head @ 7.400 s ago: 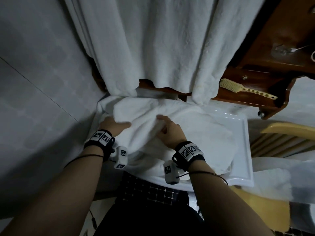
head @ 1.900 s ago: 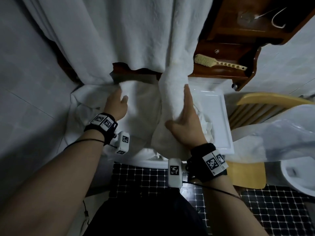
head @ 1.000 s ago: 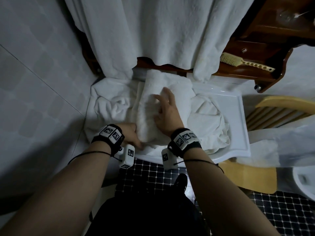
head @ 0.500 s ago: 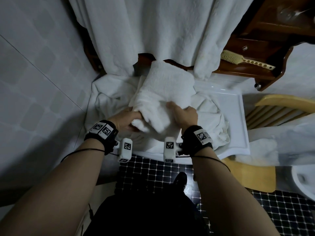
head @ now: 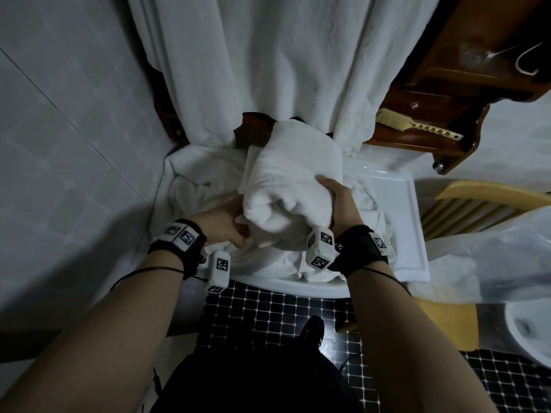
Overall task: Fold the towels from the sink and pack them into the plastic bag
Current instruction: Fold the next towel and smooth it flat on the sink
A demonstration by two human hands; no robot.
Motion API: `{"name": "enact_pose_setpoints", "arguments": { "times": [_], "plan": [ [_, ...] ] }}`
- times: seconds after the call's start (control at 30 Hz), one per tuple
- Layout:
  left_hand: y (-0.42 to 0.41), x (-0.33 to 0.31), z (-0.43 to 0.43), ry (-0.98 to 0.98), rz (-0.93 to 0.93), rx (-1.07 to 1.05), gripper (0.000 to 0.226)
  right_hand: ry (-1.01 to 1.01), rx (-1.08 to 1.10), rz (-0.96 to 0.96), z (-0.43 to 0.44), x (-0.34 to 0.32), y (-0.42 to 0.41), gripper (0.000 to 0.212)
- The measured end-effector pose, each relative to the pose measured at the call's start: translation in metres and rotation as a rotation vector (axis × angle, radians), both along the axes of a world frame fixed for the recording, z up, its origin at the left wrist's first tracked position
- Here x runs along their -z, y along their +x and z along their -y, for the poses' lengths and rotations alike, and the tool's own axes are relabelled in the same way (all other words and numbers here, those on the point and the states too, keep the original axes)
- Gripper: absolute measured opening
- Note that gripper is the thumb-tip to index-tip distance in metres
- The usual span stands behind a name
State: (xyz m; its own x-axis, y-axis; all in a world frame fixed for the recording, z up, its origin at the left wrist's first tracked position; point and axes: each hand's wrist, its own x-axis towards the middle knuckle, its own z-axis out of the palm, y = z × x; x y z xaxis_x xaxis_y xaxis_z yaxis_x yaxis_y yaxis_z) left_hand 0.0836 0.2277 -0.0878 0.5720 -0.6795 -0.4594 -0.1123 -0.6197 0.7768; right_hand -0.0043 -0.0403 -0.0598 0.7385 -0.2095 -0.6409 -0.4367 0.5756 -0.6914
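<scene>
Head view — my left hand point(head: 225, 225) and right hand point(head: 340, 204) grip the folded towel point(head: 293, 177) by its near end over the sink point(head: 416, 225), long axis pointing away — plastic bag point(head: 501, 254) lies to the right, nearer the right hand.

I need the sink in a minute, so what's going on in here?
A person grips a folded white towel with both hands: left hand at its near end, right hand round its right side, above the sink. More crumpled towels lie in it. The plastic bag is off to the right, this towel not yet inside.
</scene>
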Motion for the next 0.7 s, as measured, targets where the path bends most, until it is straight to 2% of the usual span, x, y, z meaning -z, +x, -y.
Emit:
{"name": "enact_pose_setpoints", "arguments": {
  "times": [0.03,0.1,0.2,0.27,0.3,0.33,0.37,0.4,0.43,0.5,0.57,0.63,0.7],
  "plan": [
    [0.002,0.004,0.004,0.055,0.14,-0.035,0.054,-0.054,0.03,-0.008,0.003,0.005,-0.002,0.072],
    [0.001,0.008,0.018,-0.017,0.235,-0.129,0.034,-0.284,0.11,-0.064,0.005,0.017,-0.005,0.074],
    [-0.012,0.0,0.033,-0.093,0.137,-0.252,0.04,-0.644,0.082,-0.228,-0.002,0.022,-0.013,0.09],
    [-0.015,0.007,0.032,-0.102,0.064,-0.361,0.031,-0.892,0.048,-0.264,-0.011,0.02,-0.016,0.091],
    [-0.014,0.012,0.03,-0.121,-0.02,-0.415,0.022,-1.083,0.06,-0.227,-0.016,0.017,-0.015,0.086],
    [-0.014,0.017,0.027,-0.136,-0.091,-0.458,0.035,-1.309,0.063,-0.153,-0.022,0.01,-0.014,0.083],
    [-0.013,0.018,0.025,-0.141,-0.131,-0.493,0.06,-1.518,0.012,-0.059,-0.028,0.003,-0.012,0.086],
    [-0.013,0.017,0.023,-0.165,-0.177,-0.5,0.074,-1.681,-0.103,0.034,-0.035,-0.003,-0.01,0.093],
    [-0.014,0.016,0.023,-0.194,-0.174,-0.484,0.071,-1.773,-0.258,0.143,-0.044,-0.008,-0.007,0.096],
    [-0.02,0.006,0.029,-0.22,-0.121,-0.429,0.055,-1.788,-0.522,0.254,-0.066,-0.014,-0.001,0.083],
    [-0.023,0.008,0.03,-0.222,-0.113,-0.409,0.055,-1.718,-0.593,0.168,-0.085,-0.014,0.005,0.076],
    [-0.024,0.014,0.026,-0.223,-0.116,-0.364,0.05,-1.698,-0.56,0.013,-0.094,-0.009,0.011,0.094],
    [-0.024,0.019,0.02,-0.13,-0.102,-0.321,0.055,-1.698,-0.546,-0.084,-0.089,-0.004,0.016,0.112]
  ]
}}
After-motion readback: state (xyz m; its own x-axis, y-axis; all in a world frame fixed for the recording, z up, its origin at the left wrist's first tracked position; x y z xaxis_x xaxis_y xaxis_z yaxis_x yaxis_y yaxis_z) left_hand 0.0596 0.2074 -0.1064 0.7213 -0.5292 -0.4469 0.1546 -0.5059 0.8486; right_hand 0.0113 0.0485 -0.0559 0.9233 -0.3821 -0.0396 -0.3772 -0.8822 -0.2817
